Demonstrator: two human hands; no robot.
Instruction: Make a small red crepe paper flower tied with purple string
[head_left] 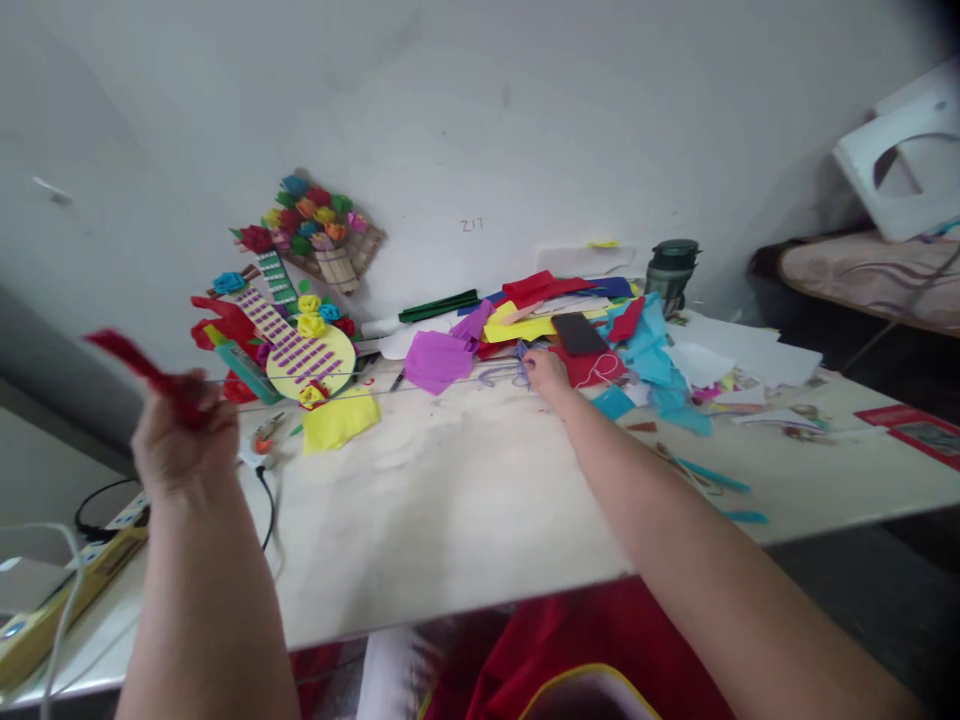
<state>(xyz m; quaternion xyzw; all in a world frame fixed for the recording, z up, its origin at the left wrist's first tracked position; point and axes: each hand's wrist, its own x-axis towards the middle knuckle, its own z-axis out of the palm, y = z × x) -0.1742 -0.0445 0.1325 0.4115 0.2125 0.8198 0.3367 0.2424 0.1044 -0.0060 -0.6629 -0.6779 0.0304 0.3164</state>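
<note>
My left hand (pixel 178 432) is raised at the left, closed round a red strip of paper (pixel 131 360) that sticks up and left. A thin thread (pixel 420 385) stretches taut from that hand across the table to my right hand (pixel 545 375). My right hand reaches far forward, fingers pinched at a tangle of blue and purple thread (pixel 510 374) at the edge of a heap of coloured paper sheets (pixel 555 320). A purple sheet (pixel 437 360) lies just left of it.
A paper guitar with paper flowers (pixel 289 345) and a bunch of paper roses (pixel 315 225) lean at the wall. A dark jar (pixel 671 270) stands behind the heap. White sheets (pixel 739 350), scissors (pixel 266 432), a power strip (pixel 67 590) and a yellow sheet (pixel 339 420) lie around.
</note>
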